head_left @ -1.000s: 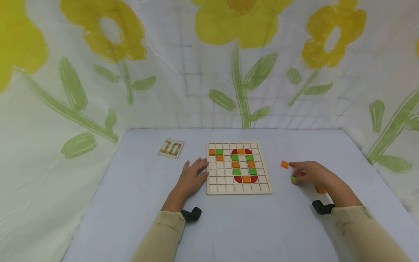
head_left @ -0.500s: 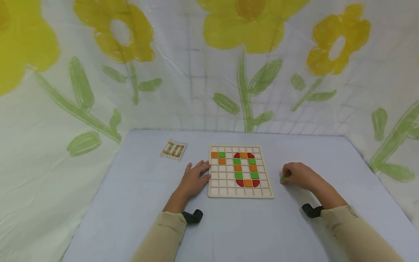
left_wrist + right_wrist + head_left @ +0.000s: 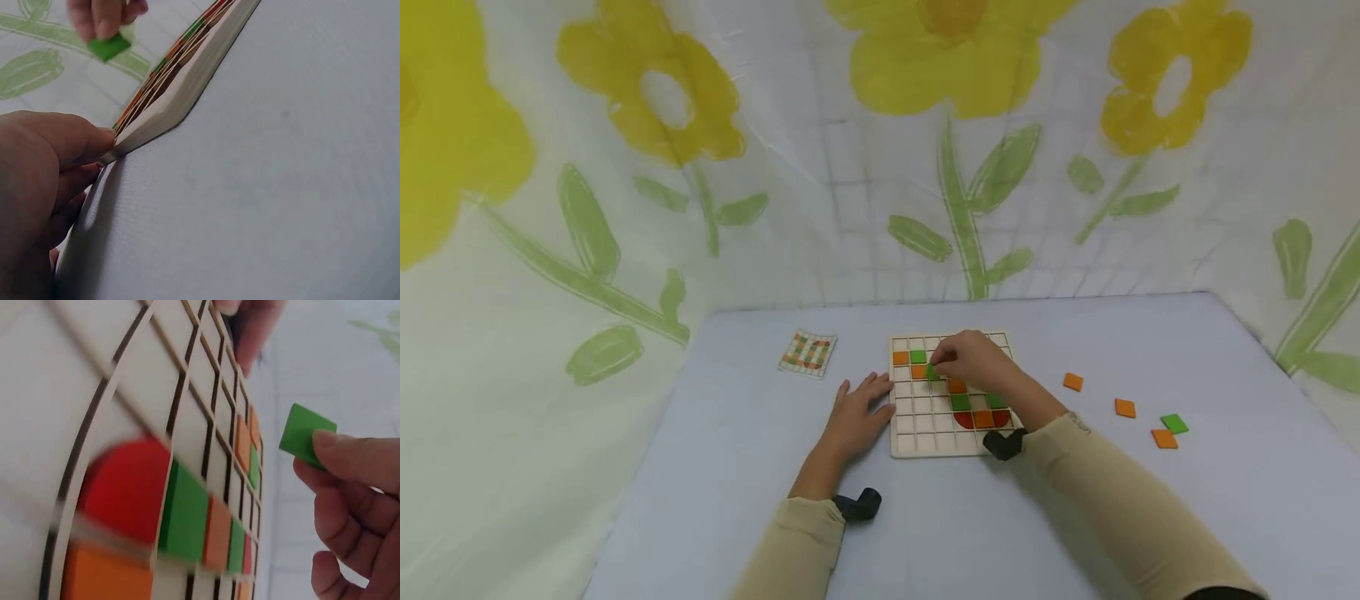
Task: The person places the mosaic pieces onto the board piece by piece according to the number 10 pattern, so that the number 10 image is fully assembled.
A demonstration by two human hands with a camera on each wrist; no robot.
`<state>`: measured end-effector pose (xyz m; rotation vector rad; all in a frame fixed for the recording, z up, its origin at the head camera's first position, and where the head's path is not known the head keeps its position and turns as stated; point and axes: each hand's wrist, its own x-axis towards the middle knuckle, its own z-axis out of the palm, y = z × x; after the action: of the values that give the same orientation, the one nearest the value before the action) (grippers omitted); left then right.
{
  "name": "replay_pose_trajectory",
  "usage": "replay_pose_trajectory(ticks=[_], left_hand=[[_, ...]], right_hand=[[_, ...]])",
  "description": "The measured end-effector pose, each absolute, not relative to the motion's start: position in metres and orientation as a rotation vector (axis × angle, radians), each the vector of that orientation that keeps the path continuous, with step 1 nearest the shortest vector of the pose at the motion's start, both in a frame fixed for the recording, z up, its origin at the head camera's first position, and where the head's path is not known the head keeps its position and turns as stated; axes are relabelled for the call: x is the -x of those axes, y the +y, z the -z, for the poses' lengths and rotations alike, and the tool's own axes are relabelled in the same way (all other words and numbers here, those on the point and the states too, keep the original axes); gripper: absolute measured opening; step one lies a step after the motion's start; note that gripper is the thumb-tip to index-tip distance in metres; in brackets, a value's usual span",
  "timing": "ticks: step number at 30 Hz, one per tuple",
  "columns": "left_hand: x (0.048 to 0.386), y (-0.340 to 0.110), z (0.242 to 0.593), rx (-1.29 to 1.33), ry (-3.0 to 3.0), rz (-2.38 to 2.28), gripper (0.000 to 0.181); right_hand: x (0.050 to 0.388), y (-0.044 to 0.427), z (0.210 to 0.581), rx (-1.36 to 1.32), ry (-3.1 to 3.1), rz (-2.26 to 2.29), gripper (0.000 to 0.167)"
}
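Observation:
My right hand (image 3: pixel 977 362) pinches a small green square tile (image 3: pixel 306 434) between thumb and fingers. It is above the upper middle of a pale wooden grid board (image 3: pixel 917 444), and the right wrist view shows the tile apart from the surface. At the board's left edge rests my left hand (image 3: pixel 853 421), fingers spread and fingertips touching the rim. Orange, green and red tiles sit in the grid; near its upper left are an orange tile (image 3: pixel 900 358), a green one (image 3: pixel 917 357) and another orange one (image 3: pixel 919 372). My right hand and forearm hide part of the ring of tiles at right.
To the right of the board lie three loose orange tiles (image 3: pixel 1125 408) and a loose green tile (image 3: pixel 1174 423). A small printed pattern card (image 3: pixel 807 352) lies beyond my left hand. Behind the pale table (image 3: pixel 925 533) hangs a flowered curtain (image 3: pixel 760 258).
My right hand has moved left from among the loose tiles to over the board, carrying the green tile. My left hand stays at the board's edge.

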<state>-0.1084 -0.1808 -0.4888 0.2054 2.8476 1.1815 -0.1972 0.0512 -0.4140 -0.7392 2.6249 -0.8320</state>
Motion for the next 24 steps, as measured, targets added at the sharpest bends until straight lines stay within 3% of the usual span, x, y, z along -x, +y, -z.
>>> replay_pose_trajectory(ticks=[7,24], left_hand=[[0.108,-0.181,0.488,-0.199,2.833,-1.200,0.045],[0.109,-0.181,0.487,-0.160,2.837,-1.147,0.045]], right_hand=[[0.204,0.017,0.430,0.673,2.641,0.690,0.005],[0.196,0.017,0.443,0.646,2.646,0.646,0.009]])
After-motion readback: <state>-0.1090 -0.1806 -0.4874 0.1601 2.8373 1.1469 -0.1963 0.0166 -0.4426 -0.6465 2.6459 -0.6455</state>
